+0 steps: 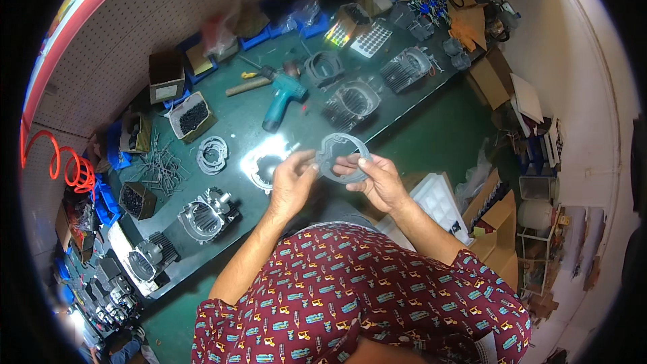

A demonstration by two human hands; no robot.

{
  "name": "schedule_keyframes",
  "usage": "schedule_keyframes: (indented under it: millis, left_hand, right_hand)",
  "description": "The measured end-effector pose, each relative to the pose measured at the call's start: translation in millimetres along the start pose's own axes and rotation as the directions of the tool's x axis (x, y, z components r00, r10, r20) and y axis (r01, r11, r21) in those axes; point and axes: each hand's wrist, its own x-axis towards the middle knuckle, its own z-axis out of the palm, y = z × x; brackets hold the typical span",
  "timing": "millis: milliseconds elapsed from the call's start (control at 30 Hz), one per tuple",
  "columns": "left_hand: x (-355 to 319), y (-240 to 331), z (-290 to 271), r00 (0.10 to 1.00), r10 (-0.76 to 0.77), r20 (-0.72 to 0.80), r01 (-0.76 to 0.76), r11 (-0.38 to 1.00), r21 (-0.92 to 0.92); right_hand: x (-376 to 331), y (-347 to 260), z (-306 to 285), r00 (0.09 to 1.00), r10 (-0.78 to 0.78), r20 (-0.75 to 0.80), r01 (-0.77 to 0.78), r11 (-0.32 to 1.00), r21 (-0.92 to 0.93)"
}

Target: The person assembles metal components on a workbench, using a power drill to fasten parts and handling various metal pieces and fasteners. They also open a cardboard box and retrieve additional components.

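Observation:
A flat grey ring-shaped part with an uneven inner edge is held up in front of me, above the table's near edge. My right hand grips its right rim, thumb on top and fingers showing through the opening. Beside the left rim is my left hand, its thumb and fingertips drawn close together; whether they pinch the rim or something small cannot be made out. Just past that hand, a pale ring-shaped casting lies in bright glare on the table. A similar grey ring lies farther left.
On the green table lie a teal cordless drill and finned metal housings. Open boxes of dark screws and a pile of thin rods sit left. Cardboard boxes and a white tray stand right.

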Motion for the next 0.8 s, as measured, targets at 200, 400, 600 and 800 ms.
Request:
schedule_keyframes:
  millis: [200,400,600,800]
  left_hand:
    - [20.3,31.6,21.9,0.981,-0.189,0.055,0.196,0.936,-0.293]
    - [58.3,29.2,65.3,0.992,-0.099,-0.076,0.079,0.969,-0.236]
    - [121.8,10.8,106.5,0.936,-0.103,-0.336,0.092,0.995,-0.048]
    - [157.5,-20.4,133.0,0.921,-0.131,-0.366,0.184,0.976,0.113]
  right_hand:
    - [9.4,-30.0,-23.3,0.998,0.0,-0.068,-0.014,0.977,-0.214]
    - [32.8,-80.8,-78.0,0.993,0.004,-0.119,-0.029,0.977,-0.212]
    - [85.3,-135.4,-159.1,0.979,-0.07,-0.191,-0.009,0.924,-0.383]
    - [149.9,-130.4,-188.8,0.986,0.108,-0.126,-0.148,0.917,-0.371]
